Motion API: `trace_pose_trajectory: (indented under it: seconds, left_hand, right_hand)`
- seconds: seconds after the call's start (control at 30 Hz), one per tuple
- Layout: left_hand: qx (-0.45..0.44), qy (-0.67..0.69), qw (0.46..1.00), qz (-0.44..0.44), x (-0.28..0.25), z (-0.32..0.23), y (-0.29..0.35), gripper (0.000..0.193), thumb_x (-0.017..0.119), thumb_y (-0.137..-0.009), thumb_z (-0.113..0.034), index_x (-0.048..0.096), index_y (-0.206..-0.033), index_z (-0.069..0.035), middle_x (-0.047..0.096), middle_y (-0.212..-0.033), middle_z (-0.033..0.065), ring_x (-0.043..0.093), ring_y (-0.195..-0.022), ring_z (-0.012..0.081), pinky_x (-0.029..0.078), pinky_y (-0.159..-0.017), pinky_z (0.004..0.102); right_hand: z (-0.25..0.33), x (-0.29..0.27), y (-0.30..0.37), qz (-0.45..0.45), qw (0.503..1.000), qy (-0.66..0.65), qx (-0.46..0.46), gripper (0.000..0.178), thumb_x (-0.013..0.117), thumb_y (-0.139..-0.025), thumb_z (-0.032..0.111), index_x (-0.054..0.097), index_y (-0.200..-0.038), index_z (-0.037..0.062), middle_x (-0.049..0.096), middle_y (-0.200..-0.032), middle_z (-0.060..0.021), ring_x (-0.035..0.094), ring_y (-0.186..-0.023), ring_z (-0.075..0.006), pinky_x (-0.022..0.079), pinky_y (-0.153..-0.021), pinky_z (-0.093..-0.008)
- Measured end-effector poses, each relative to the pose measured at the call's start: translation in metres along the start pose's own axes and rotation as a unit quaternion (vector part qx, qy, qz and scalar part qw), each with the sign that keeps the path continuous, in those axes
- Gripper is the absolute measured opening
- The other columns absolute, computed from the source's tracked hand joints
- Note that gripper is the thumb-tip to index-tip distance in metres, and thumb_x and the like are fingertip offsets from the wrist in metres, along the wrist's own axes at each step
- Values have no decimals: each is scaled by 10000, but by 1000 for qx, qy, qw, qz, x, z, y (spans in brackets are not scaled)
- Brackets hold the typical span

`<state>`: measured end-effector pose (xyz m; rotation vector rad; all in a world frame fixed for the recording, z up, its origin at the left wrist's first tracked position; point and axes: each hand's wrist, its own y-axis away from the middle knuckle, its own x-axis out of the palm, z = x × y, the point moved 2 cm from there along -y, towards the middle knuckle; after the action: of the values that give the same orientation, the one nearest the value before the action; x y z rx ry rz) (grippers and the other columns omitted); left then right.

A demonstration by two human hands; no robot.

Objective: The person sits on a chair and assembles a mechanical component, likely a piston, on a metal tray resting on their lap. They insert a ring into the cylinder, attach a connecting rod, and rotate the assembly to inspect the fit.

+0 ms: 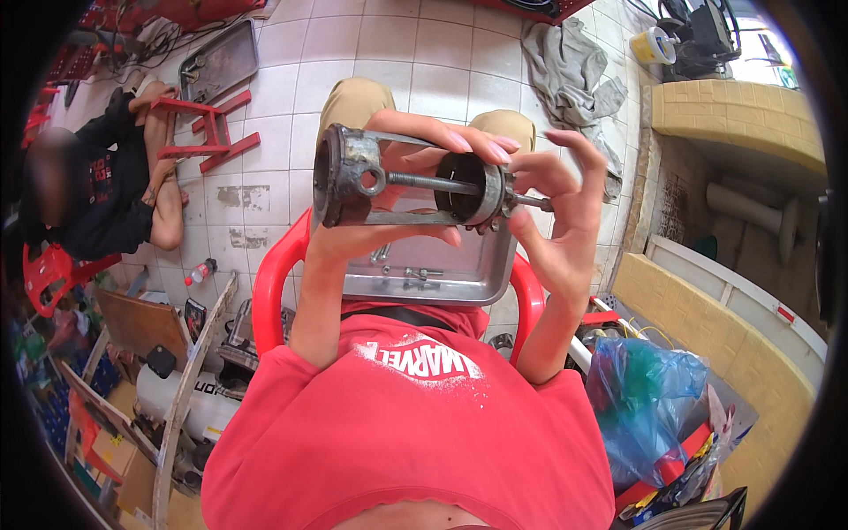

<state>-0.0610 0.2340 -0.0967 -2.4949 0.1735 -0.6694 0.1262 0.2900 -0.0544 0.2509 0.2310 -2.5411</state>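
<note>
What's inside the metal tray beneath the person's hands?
Loose bolts lie in the metal tray, with a few small metal pieces to their left. The left hand and the metal frame it holds cover the far part; I can't see what's there.

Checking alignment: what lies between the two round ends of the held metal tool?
In the head view, a threaded rod and two side bars lie between the round ends.

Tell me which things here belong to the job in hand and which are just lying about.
Seemingly part of the job:
- metal frame with a threaded rod, gripped by the left hand, right hand at its end
- tray holding bolts

Apparently just lying about:
- grey cloth
- blue plastic bag
- white-and-yellow bucket
- bottle
</note>
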Motion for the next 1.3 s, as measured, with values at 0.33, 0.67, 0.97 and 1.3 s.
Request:
trace_pose_trajectory:
  seconds: [0.33,0.67,0.97,1.3]
  left_hand:
    - [13,68,997,-23,4,2,-1,713,862,-715,42,473,-1306,-48,608,-1301,239,569,-1297,393,515,-1074,523]
    - [-8,7,999,-40,-9,3,7,781,899,-703,-54,432,-1324,-131,560,-1325,201,505,-1313,531,584,-982,579]
    - [-1,60,990,-129,-15,18,11,752,896,-725,-70,465,-1340,-112,575,-1380,231,509,-1362,420,490,-1117,516]
    - [-37,81,977,-193,-8,12,7,753,888,-754,-86,450,-1366,-75,534,-1419,276,512,-1364,398,558,-1052,477]
  right_hand:
    - [4,-1,-1,21,996,62,-67,532,801,-794,-50,532,-1243,46,744,-945,-91,719,-897,-178,508,-787,-302]
    - [-6,12,3,-74,991,39,-101,547,806,-788,-63,542,-1252,59,720,-964,-79,697,-900,-179,513,-789,-312]
    - [7,15,-17,-59,986,148,-57,453,819,-772,-40,633,-1171,66,736,-942,-78,700,-833,-183,532,-819,-334]
    - [12,14,-23,-9,981,192,7,435,816,-788,38,658,-1184,125,729,-830,-24,702,-819,-156,474,-781,-338]
